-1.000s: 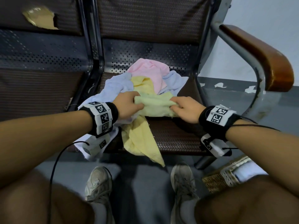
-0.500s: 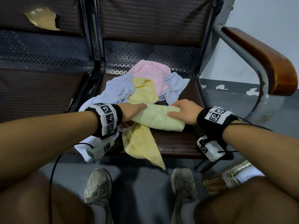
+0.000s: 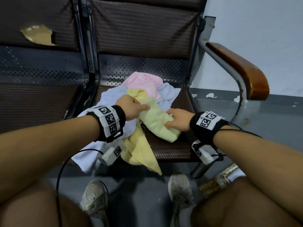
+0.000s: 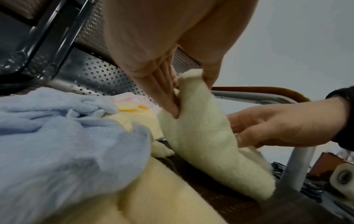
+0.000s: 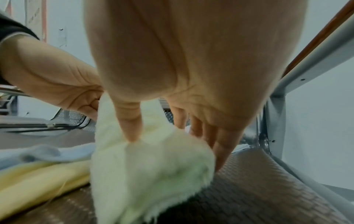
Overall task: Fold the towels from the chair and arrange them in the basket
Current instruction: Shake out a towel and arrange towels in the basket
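Note:
A folded pale green towel (image 3: pixel 157 122) is held just above the brown chair seat (image 3: pixel 172 148), slanting from upper left to lower right. My left hand (image 3: pixel 131 108) pinches its upper end (image 4: pixel 191 84) between thumb and fingers. My right hand (image 3: pixel 178 120) grips its lower right part, thumb on top (image 5: pixel 132 128) and fingers underneath. Behind lie unfolded towels: a pink one (image 3: pixel 144 82), a light blue one (image 3: pixel 111 99) and a yellow one (image 3: pixel 139 149) hanging over the seat's front edge. The wicker basket (image 3: pixel 216 182) stands on the floor at lower right, mostly hidden by my right leg.
A wooden armrest (image 3: pixel 241 69) on a grey metal frame borders the seat on the right. A second seat (image 3: pixel 32 99) adjoins on the left. My two shoes (image 3: pixel 95 197) rest on the grey floor before the chair. A black cable (image 3: pixel 65 169) hangs from my left wrist.
The green towel has been folded narrower and turned from lying crosswise to slanting. My left hand rose to its upper end while my right hand moved down and toward me.

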`<state>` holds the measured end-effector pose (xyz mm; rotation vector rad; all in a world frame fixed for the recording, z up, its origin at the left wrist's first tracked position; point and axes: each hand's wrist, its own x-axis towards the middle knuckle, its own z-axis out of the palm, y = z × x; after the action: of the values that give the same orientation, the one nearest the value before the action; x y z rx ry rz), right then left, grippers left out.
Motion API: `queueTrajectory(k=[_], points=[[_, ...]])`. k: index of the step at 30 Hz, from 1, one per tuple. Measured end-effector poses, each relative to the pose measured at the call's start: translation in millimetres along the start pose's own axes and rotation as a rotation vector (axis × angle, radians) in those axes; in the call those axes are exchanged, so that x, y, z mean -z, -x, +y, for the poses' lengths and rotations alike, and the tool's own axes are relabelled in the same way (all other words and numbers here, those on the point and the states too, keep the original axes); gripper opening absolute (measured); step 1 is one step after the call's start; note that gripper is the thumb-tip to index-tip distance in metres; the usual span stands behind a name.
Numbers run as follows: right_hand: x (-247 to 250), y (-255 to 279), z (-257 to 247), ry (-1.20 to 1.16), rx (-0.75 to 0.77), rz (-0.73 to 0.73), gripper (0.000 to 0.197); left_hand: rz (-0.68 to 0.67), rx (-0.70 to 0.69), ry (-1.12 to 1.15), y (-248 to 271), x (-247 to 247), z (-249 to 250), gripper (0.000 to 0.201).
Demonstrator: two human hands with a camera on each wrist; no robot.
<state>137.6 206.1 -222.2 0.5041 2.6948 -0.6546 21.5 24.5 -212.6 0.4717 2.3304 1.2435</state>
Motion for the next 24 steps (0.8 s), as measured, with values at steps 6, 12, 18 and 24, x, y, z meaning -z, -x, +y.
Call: queueTrajectory(k=[6, 12, 18, 24], points=[[26.4, 36.2, -21.0, -0.590, 0.133, 0.179, 0.111, -0.131, -0.215, 0.323, 29.9, -3.2, 33.2, 0.029], [45.5, 76.5, -22.7, -0.864, 0.179, 0.291, 0.040, -0.176, -0.282, 0.518, 51.1, -14.0, 64.2, 0.042], [50.9, 118.4, 50.9, -1.235, 0.015, 0.351, 0.033, -0.584, -0.150, 0.261, 69.6, -82.9, 63.0, 0.045], [48.2, 193.9, 172.9, -1.098, -0.291, 0.411, 0.019, -0.780, -0.183, 0.068, 98.1, -204.6, 94.6, 0.042]])
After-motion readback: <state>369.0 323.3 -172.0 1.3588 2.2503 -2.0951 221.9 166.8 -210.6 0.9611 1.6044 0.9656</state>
